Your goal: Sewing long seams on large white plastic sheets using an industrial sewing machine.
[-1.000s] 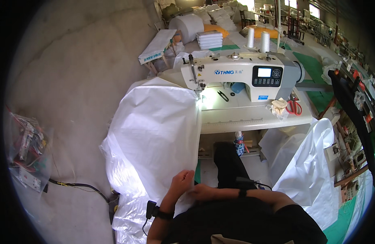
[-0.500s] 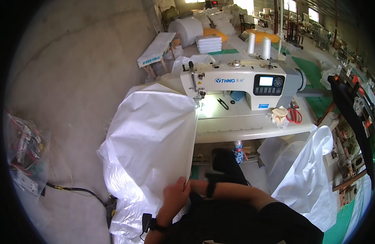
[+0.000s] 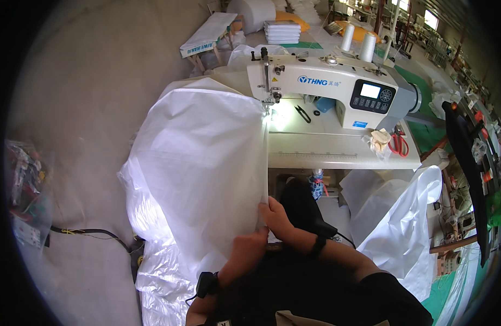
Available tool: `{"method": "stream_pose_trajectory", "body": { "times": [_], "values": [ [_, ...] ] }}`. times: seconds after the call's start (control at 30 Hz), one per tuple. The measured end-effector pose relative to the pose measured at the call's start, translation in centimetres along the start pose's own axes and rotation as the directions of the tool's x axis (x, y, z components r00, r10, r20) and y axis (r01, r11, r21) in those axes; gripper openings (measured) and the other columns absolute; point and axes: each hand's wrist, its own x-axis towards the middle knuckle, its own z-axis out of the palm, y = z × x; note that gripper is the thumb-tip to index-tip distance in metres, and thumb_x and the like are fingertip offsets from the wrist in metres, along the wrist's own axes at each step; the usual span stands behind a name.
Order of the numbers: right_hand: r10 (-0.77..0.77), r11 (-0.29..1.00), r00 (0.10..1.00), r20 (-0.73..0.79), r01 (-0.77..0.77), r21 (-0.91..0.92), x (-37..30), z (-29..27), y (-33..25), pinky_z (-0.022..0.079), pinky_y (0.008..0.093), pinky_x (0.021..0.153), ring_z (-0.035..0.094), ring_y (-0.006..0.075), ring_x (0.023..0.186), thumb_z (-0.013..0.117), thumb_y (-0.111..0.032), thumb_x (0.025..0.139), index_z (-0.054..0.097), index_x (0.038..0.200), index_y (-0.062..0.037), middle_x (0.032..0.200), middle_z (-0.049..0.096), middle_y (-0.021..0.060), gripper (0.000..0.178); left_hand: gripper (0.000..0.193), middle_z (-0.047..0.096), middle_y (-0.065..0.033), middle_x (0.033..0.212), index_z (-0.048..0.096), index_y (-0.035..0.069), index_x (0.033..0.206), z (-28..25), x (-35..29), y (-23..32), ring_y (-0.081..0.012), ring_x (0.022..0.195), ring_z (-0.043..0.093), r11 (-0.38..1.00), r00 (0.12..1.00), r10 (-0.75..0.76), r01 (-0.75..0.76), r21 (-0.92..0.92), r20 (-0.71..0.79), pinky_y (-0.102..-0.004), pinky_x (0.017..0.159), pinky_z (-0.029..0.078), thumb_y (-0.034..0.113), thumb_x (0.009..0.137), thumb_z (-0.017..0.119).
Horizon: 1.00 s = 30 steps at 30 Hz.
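Observation:
A large white plastic sheet (image 3: 201, 157) drapes off the left of a white sewing machine (image 3: 315, 76) and hangs down toward me. Its right edge runs from under the lit needle area (image 3: 268, 111) straight to my hands. My right hand (image 3: 276, 218) pinches this edge a little below the table's front. Lower and to the left, my left hand (image 3: 249, 251) is closed on the same edge; its fingertips are partly hidden. Black thread snips (image 3: 302, 114) lie on the machine bed, right of the needle.
Red-handled scissors (image 3: 400, 145) and a cream cloth scrap (image 3: 380, 140) rest at the table's right end. Two white thread cones (image 3: 367, 48) stand behind the machine. More white sheeting (image 3: 394, 228) hangs at the right. A black cable (image 3: 93, 232) crosses the floor at left.
My right hand has moved up along the sheet's edge, away from my left hand, which was beside it. The edge is straighter, and the machine appears higher in the view.

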Motion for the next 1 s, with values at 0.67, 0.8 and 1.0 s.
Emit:
{"method": "stream_pose_trajectory", "body": {
  "times": [0.67, 0.8, 1.0],
  "values": [
    [0.347, 0.938, 0.876, 0.334, -0.334, -0.095, -3.6, -0.2, 1.4, 0.049, 0.0331, 0.077, 0.063, 0.0188, 0.085, 0.051, -0.015, 0.088, 0.059, 0.105, -0.0003, 0.090, 0.065, 0.0080, 0.023, 0.033, 0.062, -0.0234, 0.089, 0.052, 0.000, 0.110, -1.7, 1.3, -3.7, -0.0399, 0.087, 0.060, 0.790, 0.971, -0.112, 0.216, -0.574, 0.212, -0.0381, 0.073, 0.049, 0.007, 0.078, 0.048],
    [0.173, 0.965, 0.886, 0.429, -0.066, -0.253, -4.6, -0.7, 1.1, 0.050, 0.0346, 0.074, 0.063, 0.0193, 0.084, 0.049, -0.017, 0.090, 0.057, 0.106, 0.0000, 0.089, 0.063, 0.0118, 0.025, 0.028, 0.062, -0.0230, 0.081, 0.055, -0.001, 0.104, -1.1, 2.2, -3.1, -0.0368, 0.081, 0.063, 0.707, 0.961, -0.161, 0.271, -0.653, 0.225, -0.0390, 0.069, 0.050, 0.011, 0.079, 0.052],
    [0.093, 0.602, 0.780, 0.618, 0.451, -0.659, -3.0, -1.8, 1.9, 0.049, 0.0349, 0.075, 0.065, 0.0222, 0.085, 0.046, -0.009, 0.087, 0.061, 0.092, -0.0005, 0.082, 0.065, 0.0135, 0.018, 0.024, 0.054, -0.0147, 0.057, 0.052, 0.001, 0.078, -0.4, 3.9, -3.2, -0.0240, 0.057, 0.062, 0.804, 0.929, -0.268, 0.362, -0.471, 0.256, -0.0334, 0.046, 0.045, 0.023, 0.084, 0.058]
  ]
}}
